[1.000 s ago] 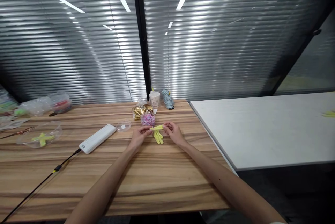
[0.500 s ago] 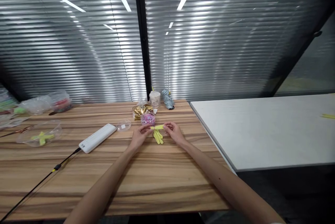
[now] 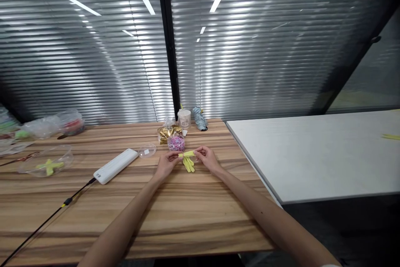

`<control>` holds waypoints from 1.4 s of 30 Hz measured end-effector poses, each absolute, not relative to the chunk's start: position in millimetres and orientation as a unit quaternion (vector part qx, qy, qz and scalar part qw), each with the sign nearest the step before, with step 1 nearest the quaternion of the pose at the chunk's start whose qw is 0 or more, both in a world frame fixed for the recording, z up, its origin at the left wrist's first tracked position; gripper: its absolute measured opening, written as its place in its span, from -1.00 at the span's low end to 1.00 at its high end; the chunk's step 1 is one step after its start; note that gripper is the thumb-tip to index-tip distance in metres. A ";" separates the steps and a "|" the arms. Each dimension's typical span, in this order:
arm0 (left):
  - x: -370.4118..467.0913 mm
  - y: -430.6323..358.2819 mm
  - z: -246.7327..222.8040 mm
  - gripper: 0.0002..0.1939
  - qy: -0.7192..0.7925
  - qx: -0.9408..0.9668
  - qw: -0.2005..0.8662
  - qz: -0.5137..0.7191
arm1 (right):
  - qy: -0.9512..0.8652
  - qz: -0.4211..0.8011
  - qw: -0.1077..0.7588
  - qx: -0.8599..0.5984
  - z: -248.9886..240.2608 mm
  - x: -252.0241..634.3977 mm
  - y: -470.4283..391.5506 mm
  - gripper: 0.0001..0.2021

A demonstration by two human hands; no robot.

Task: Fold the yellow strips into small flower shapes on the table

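A yellow strip-like piece (image 3: 188, 153) is stretched between my two hands, with several yellow finger-like strips (image 3: 188, 164) hanging below it. My left hand (image 3: 167, 163) pinches its left end, and my right hand (image 3: 207, 159) pinches the right end. Just behind the hands stands a clear round tub (image 3: 176, 143) full of small pink and purple pieces. Its clear lid (image 3: 147, 150) appears to lie to the left. A gold packet (image 3: 168, 133) sits behind the tub.
White power strip (image 3: 115, 166) with a black cable lies left. Farther left are a clear bowl (image 3: 66, 159) holding a yellow piece (image 3: 50, 167), scissors (image 3: 29, 156) and plastic bags. A white cup (image 3: 184, 118) and grey-blue wrapper (image 3: 199, 118) stand behind. A white table (image 3: 312, 154) adjoins at right.
The view has shifted very slightly. Both hands keep their pinch on the yellow piece, with barely any movement.
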State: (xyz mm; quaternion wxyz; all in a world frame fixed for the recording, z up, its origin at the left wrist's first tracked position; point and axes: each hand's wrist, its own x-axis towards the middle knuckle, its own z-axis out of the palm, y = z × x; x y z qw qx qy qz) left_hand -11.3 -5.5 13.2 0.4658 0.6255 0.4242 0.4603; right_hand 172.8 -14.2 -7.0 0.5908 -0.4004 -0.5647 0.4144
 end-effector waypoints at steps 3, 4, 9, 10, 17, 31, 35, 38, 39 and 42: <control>-11.0 -6.5 14.8 -0.64 0.417 0.630 0.469 0.458 | -0.564 0.413 0.592 -0.400 -7.4 172.8 -13.8 -0.76; -11.0 -6.8 15.2 -0.65 0.414 0.631 0.472 0.456 | -0.563 0.415 0.591 -0.401 -7.8 172.8 -13.6 -0.76; -11.0 -7.1 15.6 -0.66 0.398 0.623 0.496 0.456 | -0.558 0.419 0.588 -0.408 -9.3 173.0 -12.1 -0.73; -11.2 -6.8 15.6 -0.67 0.395 0.621 0.498 0.458 | -0.558 0.419 0.589 -0.408 -9.4 173.1 -12.0 -0.73; -16.5 -5.0 23.4 -0.67 0.400 0.618 0.465 0.492 | -0.542 0.428 0.597 -0.409 -8.2 173.8 -12.7 -0.70; -50.4 20.9 35.8 -0.63 0.413 0.489 0.451 0.622 | -0.527 0.453 0.595 -0.404 -9.6 174.8 -15.4 -0.71; -69.8 31.1 42.5 -0.70 0.402 0.380 0.439 0.708 | -0.526 0.458 0.590 -0.407 -11.0 175.1 -14.3 -0.71; -88.0 38.5 46.6 -0.83 0.417 0.294 0.412 0.755 | -0.525 0.464 0.586 -0.406 -11.6 175.4 -13.5 -0.71; -94.3 40.4 47.9 -0.87 0.423 0.270 0.399 0.768 | -0.526 0.466 0.585 -0.404 -11.7 175.6 -13.3 -0.71; -112.3 44.0 52.1 -0.93 0.420 0.213 0.368 0.802 | -0.529 0.467 0.583 -0.402 -12.2 176.0 -12.7 -0.72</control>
